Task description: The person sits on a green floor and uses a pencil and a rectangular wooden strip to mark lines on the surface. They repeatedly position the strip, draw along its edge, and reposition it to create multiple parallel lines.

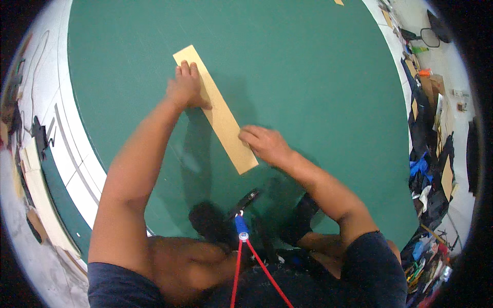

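A long, flat tan strip (pixel 226 128), perhaps of board or wood, lies at a slant on a large green sheet (pixel 318 77). My left hand (pixel 187 88) presses on the upper part of the strip, its fingers stretched out over the surface and the left edge. Lower down, the curled fingers of my right hand (pixel 267 145) meet at the strip's right edge. Whether they pinch the strip or something small is hidden from this angle.
A red lanyard with a blue clip (pixel 241 226) hangs in front of my body. Heaped cloth and scraps (pixel 429 205) line the right side. Long pale boards (pixel 38 185) lie at the left. Another tan piece (pixel 339 2) shows at the top edge.
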